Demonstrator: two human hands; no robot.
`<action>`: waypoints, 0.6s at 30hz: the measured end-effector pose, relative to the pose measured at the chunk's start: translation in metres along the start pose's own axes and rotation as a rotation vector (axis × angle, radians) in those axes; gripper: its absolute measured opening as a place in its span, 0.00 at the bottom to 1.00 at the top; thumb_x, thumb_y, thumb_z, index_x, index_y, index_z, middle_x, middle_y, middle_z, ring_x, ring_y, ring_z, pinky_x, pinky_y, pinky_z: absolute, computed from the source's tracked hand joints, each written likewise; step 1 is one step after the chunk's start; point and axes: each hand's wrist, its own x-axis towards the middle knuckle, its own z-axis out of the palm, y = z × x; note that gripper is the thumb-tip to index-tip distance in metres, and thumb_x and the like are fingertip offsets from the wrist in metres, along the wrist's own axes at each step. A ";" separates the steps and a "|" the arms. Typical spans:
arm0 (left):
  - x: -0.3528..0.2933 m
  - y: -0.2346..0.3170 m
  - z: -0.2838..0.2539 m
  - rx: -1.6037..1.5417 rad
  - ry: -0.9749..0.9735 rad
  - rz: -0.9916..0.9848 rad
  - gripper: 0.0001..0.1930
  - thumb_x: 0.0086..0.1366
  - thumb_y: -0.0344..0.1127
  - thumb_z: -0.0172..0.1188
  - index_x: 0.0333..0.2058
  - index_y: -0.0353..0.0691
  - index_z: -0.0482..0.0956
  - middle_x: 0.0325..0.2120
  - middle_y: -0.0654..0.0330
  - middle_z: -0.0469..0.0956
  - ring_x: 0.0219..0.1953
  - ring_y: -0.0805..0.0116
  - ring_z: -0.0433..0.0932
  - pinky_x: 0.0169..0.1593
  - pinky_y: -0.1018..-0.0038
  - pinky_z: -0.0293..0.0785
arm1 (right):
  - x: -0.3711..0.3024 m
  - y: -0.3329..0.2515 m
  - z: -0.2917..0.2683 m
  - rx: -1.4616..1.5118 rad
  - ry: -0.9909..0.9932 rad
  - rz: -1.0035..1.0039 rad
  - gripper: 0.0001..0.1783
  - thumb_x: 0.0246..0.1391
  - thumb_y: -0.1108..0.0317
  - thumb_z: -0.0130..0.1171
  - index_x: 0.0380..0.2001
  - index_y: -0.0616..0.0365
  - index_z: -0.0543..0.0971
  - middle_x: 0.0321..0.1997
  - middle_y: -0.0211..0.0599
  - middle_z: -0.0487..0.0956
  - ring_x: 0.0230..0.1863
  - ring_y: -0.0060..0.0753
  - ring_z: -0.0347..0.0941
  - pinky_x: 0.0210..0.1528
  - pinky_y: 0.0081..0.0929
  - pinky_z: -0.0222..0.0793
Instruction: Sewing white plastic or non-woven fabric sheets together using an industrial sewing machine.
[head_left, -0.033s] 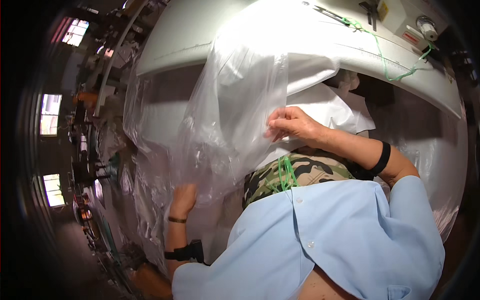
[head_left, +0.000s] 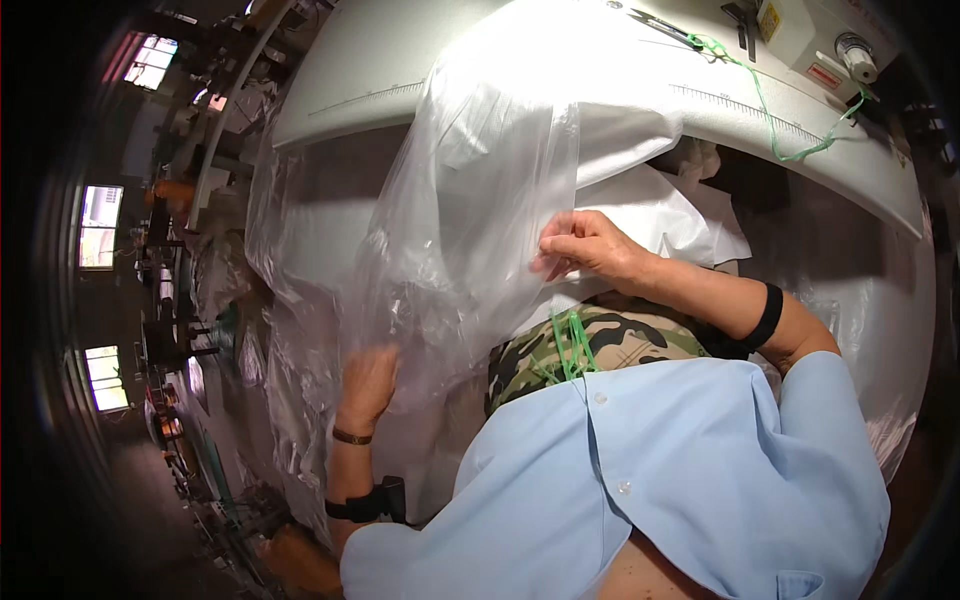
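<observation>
A thin clear plastic sheet (head_left: 410, 250) drapes from the white table down toward my lap. My right hand (head_left: 590, 245) is at its right edge, thumb and curled fingers pinched together on the film. White fabric (head_left: 650, 205) hangs over the table edge, behind and to the right of that hand. At the lower left, my left hand (head_left: 368, 385) is against the lower part of the plastic. Motion smears its fingers, so their hold cannot be made out. Green strings (head_left: 573, 345) hang at my waist over camouflage cloth (head_left: 640, 335).
The white table (head_left: 345, 105) has a ruler scale along its near edge. Scissors (head_left: 665, 30) tied to a green cord (head_left: 765, 110) lie at the back, beside a dark tool (head_left: 740, 25). A white machine with a knob (head_left: 856, 57) stands at the back right.
My left hand has shifted slightly upward, with its fingers blurred. The right hand stays in nearly the same place at the plastic's edge.
</observation>
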 end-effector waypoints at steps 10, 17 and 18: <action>0.101 0.151 -0.067 -1.473 0.211 0.458 0.29 0.60 0.46 0.70 0.51 0.30 0.73 0.33 0.55 0.81 0.36 0.74 0.79 0.38 0.77 0.77 | -0.045 -0.030 0.051 -0.469 -0.032 -0.366 0.09 0.61 0.66 0.56 0.34 0.62 0.74 0.27 0.38 0.81 0.28 0.32 0.79 0.34 0.29 0.75; 0.112 0.157 -0.059 -1.714 0.039 0.168 0.28 0.63 0.40 0.67 0.55 0.31 0.68 0.27 0.65 0.77 0.22 0.82 0.71 0.21 0.86 0.63 | -0.054 -0.041 0.026 -0.797 -0.276 -0.415 0.15 0.60 0.61 0.58 0.45 0.58 0.76 0.29 0.43 0.80 0.35 0.40 0.80 0.41 0.35 0.72; 0.112 0.159 -0.056 -1.827 0.048 0.140 0.24 0.63 0.34 0.65 0.54 0.31 0.68 0.25 0.65 0.76 0.20 0.82 0.70 0.18 0.87 0.60 | -0.054 -0.041 0.017 -0.715 -0.154 -0.282 0.13 0.61 0.62 0.57 0.44 0.58 0.77 0.32 0.40 0.81 0.36 0.34 0.79 0.41 0.31 0.73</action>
